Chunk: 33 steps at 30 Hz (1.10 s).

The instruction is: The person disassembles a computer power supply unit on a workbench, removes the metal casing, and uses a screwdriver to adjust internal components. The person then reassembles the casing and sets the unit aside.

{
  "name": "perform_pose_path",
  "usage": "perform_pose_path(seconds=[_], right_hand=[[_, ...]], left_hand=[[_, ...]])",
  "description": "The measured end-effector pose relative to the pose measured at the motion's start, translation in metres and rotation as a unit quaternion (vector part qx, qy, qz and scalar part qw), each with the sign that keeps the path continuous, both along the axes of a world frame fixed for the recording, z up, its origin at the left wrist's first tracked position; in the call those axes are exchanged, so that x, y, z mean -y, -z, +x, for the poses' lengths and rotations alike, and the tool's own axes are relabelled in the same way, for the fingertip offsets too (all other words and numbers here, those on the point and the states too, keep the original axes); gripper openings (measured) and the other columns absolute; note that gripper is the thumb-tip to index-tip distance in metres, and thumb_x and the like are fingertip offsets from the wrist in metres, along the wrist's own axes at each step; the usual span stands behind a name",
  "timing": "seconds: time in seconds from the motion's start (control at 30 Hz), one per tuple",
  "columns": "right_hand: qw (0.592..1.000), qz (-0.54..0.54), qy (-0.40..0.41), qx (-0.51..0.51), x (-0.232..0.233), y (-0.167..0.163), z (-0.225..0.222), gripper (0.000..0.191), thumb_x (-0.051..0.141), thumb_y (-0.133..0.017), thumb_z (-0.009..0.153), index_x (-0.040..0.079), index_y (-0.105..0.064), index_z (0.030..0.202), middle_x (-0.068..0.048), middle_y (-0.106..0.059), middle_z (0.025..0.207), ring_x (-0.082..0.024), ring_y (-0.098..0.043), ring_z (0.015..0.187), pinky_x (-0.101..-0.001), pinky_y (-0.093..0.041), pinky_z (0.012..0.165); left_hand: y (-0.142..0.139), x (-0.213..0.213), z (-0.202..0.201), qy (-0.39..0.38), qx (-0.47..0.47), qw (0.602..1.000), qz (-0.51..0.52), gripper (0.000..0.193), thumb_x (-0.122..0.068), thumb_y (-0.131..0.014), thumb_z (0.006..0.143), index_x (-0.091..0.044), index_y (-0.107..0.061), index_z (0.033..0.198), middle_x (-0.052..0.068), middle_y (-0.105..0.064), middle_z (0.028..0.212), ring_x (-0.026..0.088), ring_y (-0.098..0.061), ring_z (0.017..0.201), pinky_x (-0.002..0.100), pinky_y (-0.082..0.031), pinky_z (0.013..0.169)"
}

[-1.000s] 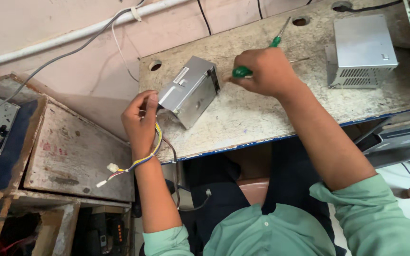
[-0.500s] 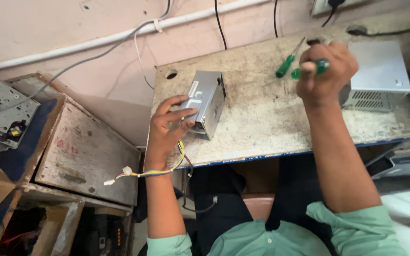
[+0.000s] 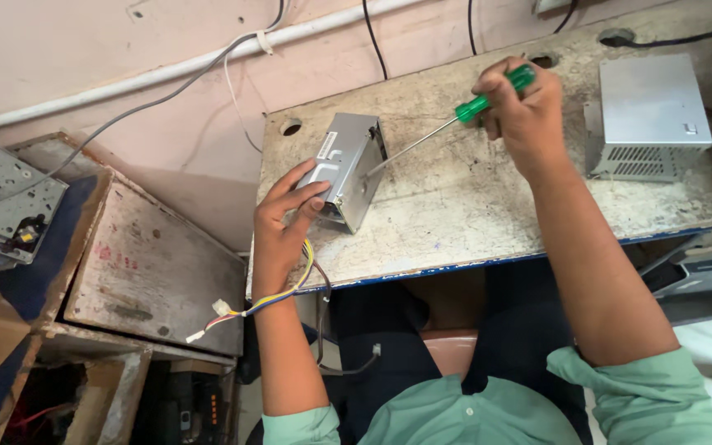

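A small grey metal power supply box (image 3: 349, 161) stands on its side on the worn workbench (image 3: 455, 222). My left hand (image 3: 286, 216) grips its near end, holding it steady. Coloured wires with white plugs (image 3: 245, 306) trail from the box past my left wrist and hang below the bench edge. My right hand (image 3: 521, 107) holds a green-handled screwdriver (image 3: 455, 115); its long shaft slants down to the left and its tip touches the box's right side face.
A second grey metal box (image 3: 648, 115) with vent slots sits at the bench's right. Holes pierce the bench top near the wall. A lower stained table (image 3: 154, 272) stands to the left, with a metal chassis (image 3: 10, 206) beyond it. Cables and a white pipe (image 3: 208, 62) run along the wall.
My right hand swung the screwdriver from upright near the second box down to the left, bringing its tip onto the small box. My left hand kept hold of the box.
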State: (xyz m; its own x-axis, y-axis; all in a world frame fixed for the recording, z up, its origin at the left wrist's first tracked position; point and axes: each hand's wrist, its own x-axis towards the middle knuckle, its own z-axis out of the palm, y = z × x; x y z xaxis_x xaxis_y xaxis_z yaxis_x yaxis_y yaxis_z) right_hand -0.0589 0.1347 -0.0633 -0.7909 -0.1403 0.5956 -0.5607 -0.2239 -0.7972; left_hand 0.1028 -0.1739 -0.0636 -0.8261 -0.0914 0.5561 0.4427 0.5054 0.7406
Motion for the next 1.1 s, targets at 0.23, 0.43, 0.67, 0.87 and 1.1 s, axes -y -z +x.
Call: perform_pose_path(seconds=[0.23, 0.43, 0.67, 0.87, 1.1], right_hand=[[0.999, -0.021, 0.013, -0.035, 0.005, 0.003, 0.0, 0.026, 0.006, -0.073, 0.112, 0.004, -0.047, 0.114, -0.004, -0.062, 0.085, -0.009, -0.061, 0.065, -0.0238, -0.048, 0.053], [0.991, 0.107, 0.024, -0.077, 0.009, 0.001, 0.007, 0.027, 0.004, -0.073, 0.108, 0.004, -0.046, 0.112, -0.005, -0.061, 0.081, -0.009, -0.064, 0.065, -0.0229, -0.049, 0.051], [0.994, 0.033, 0.034, -0.095, 0.005, 0.004, 0.005, 0.024, 0.002, -0.069, 0.113, 0.004, -0.045, 0.115, -0.008, -0.061, 0.086, -0.011, -0.065, 0.068, -0.0234, -0.051, 0.054], [0.997, -0.001, 0.054, -0.06, 0.005, 0.003, 0.003, 0.02, 0.003, -0.066, 0.113, 0.005, -0.046, 0.112, -0.009, -0.066, 0.089, -0.012, -0.068, 0.066, -0.0252, -0.052, 0.053], [0.997, 0.023, 0.049, -0.056, 0.007, 0.003, 0.005, 0.023, 0.002, -0.067, 0.112, 0.004, -0.044, 0.112, -0.011, -0.061, 0.088, -0.013, -0.066, 0.066, -0.0248, -0.053, 0.053]], left_hand=[[0.004, 0.001, 0.004, 0.011, -0.013, 1.0, -0.002, 0.03, -0.026, -0.07, 0.1, -0.004, -0.076, 0.118, 0.013, -0.063, 0.147, 0.028, -0.057, 0.139, 0.04, -0.041, 0.118], [0.004, 0.001, 0.005, 0.002, 0.0, 1.0, 0.002, 0.029, -0.025, -0.067, 0.101, -0.004, -0.076, 0.119, 0.013, -0.062, 0.148, 0.028, -0.055, 0.14, 0.04, -0.041, 0.118], [0.008, -0.008, 0.012, -0.011, -0.016, 1.0, -0.014, 0.031, -0.024, -0.06, 0.104, -0.004, -0.073, 0.124, 0.015, -0.059, 0.151, 0.03, -0.054, 0.143, 0.04, -0.041, 0.118], [0.008, -0.009, 0.01, -0.002, -0.026, 0.999, -0.02, 0.031, -0.023, -0.06, 0.104, -0.004, -0.072, 0.125, 0.016, -0.058, 0.151, 0.031, -0.054, 0.143, 0.04, -0.041, 0.118], [0.007, -0.009, 0.009, 0.002, -0.022, 1.0, -0.017, 0.032, -0.026, -0.06, 0.104, -0.004, -0.072, 0.125, 0.016, -0.058, 0.151, 0.031, -0.055, 0.142, 0.04, -0.042, 0.116]])
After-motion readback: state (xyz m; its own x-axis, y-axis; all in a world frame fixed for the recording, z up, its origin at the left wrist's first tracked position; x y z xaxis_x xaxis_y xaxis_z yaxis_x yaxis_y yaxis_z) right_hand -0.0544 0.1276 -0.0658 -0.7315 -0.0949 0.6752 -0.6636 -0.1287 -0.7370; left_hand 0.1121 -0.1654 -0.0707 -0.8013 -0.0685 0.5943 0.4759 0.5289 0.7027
